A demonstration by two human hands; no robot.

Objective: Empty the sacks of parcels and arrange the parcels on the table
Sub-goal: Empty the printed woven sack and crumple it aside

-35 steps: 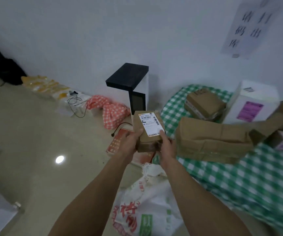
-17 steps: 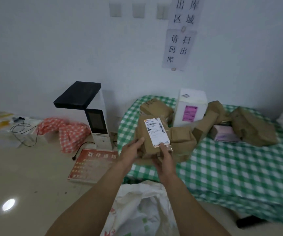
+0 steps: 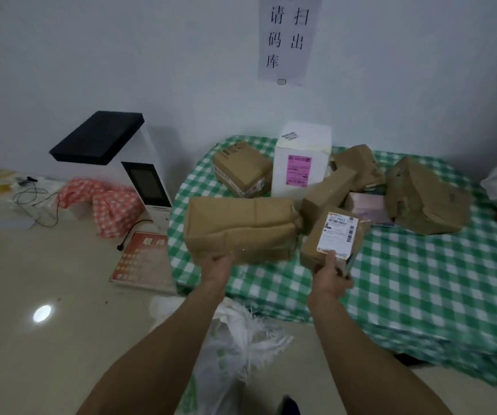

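Floor, far left: a loose black cable [image 3: 36, 202] lay on pale plastic bags. Beside it was a crumpled red-and-white checked cloth [image 3: 103, 203]. Next stood a white kiosk [image 3: 144, 181] with a flat black slab top and a dark screen on its front. A red sign board [image 3: 142, 260] lay flat on the glossy tiles at the kiosk's foot.

The table [image 3: 420, 283] wore a green-and-white checked cloth, hanging in folds at the near edge. The left hand [image 3: 218, 266] gripped the near lower edge of the big parcel [image 3: 241, 229], a long block in creased brown paper lying on the cloth; its fingertips were hidden beneath. Behind that sat a brown cardboard box [image 3: 241, 169], tilted, and an upright white box [image 3: 301, 160] with a pink label.

The hands were apart. The right hand [image 3: 332, 277] clasped the near end of the small parcel [image 3: 331, 238], brown-wrapped with a white printed label facing up. It was tipped over the table just right of the big parcel; whether it touched the cloth, could not tell. A narrow brown packet [image 3: 328, 193] leaned behind it. Further right lay a lumpy, wrinkled brown bundle [image 3: 423, 196].

On the wall above hung a paper notice [image 3: 289, 40] with large characters. Between the forearms, on the floor, lay a white woven sack [image 3: 241, 339] with a frayed mouth.
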